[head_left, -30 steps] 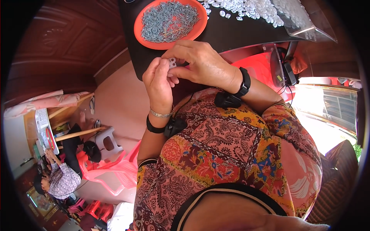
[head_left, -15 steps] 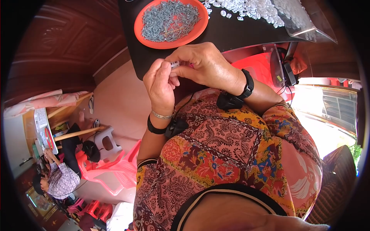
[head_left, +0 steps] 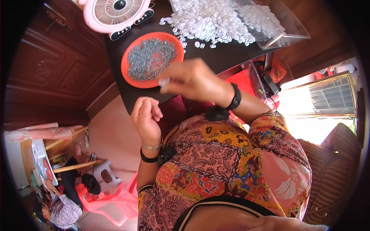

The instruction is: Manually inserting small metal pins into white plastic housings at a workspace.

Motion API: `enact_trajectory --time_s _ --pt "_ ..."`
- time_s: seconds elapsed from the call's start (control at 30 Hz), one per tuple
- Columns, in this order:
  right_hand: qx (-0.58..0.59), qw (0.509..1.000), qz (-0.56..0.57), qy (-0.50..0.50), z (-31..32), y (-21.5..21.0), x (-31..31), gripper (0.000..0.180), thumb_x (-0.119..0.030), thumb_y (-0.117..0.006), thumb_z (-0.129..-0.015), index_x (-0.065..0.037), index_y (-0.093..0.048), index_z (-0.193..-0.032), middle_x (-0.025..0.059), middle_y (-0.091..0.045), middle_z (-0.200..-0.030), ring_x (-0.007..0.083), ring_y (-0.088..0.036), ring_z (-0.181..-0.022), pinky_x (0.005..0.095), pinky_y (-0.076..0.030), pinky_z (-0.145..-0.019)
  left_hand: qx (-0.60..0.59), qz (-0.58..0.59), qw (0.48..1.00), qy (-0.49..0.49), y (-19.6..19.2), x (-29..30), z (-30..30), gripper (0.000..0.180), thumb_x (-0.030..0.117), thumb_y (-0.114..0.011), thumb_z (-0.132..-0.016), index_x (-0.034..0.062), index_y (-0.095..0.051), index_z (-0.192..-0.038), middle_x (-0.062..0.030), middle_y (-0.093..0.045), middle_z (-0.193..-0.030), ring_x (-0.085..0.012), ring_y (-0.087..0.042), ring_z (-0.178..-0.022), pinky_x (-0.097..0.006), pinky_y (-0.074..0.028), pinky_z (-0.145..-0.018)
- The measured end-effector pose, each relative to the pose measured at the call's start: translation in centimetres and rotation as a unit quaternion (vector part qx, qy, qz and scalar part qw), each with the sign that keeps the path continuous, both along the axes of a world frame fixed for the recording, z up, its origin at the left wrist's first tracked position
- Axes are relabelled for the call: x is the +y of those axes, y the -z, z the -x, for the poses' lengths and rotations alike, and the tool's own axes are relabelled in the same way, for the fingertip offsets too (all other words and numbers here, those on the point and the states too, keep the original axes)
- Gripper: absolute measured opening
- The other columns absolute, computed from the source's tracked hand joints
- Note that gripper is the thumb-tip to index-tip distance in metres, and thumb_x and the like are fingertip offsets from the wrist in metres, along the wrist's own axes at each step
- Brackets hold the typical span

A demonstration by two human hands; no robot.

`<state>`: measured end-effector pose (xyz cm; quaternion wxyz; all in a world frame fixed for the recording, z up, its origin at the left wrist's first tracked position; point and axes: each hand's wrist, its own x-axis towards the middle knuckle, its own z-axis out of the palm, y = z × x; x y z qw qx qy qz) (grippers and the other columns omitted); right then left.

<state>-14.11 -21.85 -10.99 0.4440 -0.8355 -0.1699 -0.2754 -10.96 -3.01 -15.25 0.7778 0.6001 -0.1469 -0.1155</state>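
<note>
My right hand [head_left: 194, 81], blurred by motion, is by the near right rim of an orange-red plate [head_left: 125, 71]. Between its thumb and fingers is a small whitish plastic piece [head_left: 164, 82]. The plate carries a heap of small grey metal screws [head_left: 148, 57]. Lower and to the left, my left hand [head_left: 146, 120] is raised near the table edge with its fingers curled in; whatever they may hold is hidden. The two hands are apart.
Behind the plate lies a large pile of small clear-white plastic pieces [head_left: 212, 23], partly in a clear tray [head_left: 287, 36]. A pink fan [head_left: 102, 17] stands back left on the dark table [head_left: 221, 61]. Far left, another person [head_left: 65, 210] sits near pink plastic chairs [head_left: 115, 206].
My hands have parted. The right one has moved up toward the plate with the small whitish piece, while the left has dropped slightly. The view has shifted, bringing the fan into sight.
</note>
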Motion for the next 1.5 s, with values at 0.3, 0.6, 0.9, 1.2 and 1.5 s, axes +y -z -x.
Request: enact_trajectory --time_s 0.3,0.6,0.9,1.2,1.5 --pt "-0.221 0.798 0.22 0.515 -2.6 -10.6 -20.5 0.029 -0.019 -0.069 -0.076 -0.005 -0.068 -0.101 0.0163 -0.066 -0.1 0.0314 -0.063 -0.091 0.0376 -0.05 -0.076 -0.005 -0.011 1.0 0.018 0.3 0.2 -0.6 0.024 0.02 -0.048 -0.092 0.0025 -0.057 -0.078 -0.0007 -0.051 -0.061 -0.0066 -0.045 -0.051 -0.019 -0.031 -0.046" --pt "0.022 0.947 0.266 0.179 -12.3 -3.8 -17.9 0.022 -0.02 -0.062 -0.081 -0.004 -0.069 -0.095 0.0186 -0.068 -0.084 0.0298 -0.066 -0.076 0.0353 -0.051 -0.068 0.003 -0.039 0.999 0.025 0.4 0.2 -0.7 0.023 0.018 -0.047 -0.092 0.0025 -0.057 -0.077 -0.0002 -0.051 -0.061 -0.0066 -0.045 -0.05 -0.019 -0.032 -0.046" --pt "0.183 0.859 0.455 0.144 -20.8 1.0 -13.5 0.035 -0.023 -0.056 -0.087 -0.007 -0.06 -0.117 0.0189 -0.061 -0.107 0.0363 -0.058 -0.1 0.0434 -0.046 -0.087 0.044 -0.02 0.999 0.02 0.1 0.5 -0.9 0.023 0.018 -0.049 -0.091 0.0029 -0.057 -0.077 0.0004 -0.051 -0.06 -0.0056 -0.046 -0.049 -0.018 -0.032 -0.044" --pt "0.24 0.819 0.505 0.13 -17.6 1.6 -13.6 0.03 -0.016 -0.05 -0.09 -0.004 -0.06 -0.115 0.0166 -0.061 -0.101 0.0339 -0.061 -0.093 0.0414 -0.049 -0.08 0.067 -0.019 0.997 0.041 -0.5 0.8 -0.8 0.021 0.017 -0.049 -0.091 0.0023 -0.057 -0.078 0.0001 -0.052 -0.061 -0.0057 -0.048 -0.05 -0.018 -0.033 -0.045" --pt "0.25 0.822 0.507 0.065 -12.8 0.3 -14.7 0.026 -0.013 -0.053 -0.086 -0.006 -0.066 -0.107 0.0129 -0.064 -0.101 0.0319 -0.06 -0.094 0.0402 -0.047 -0.084 0.058 -0.001 0.998 -0.004 0.0 0.9 -1.3 0.013 0.012 -0.048 -0.09 0.0028 -0.057 -0.088 -0.0029 -0.056 -0.077 -0.0095 -0.054 -0.064 -0.019 -0.04 -0.051"
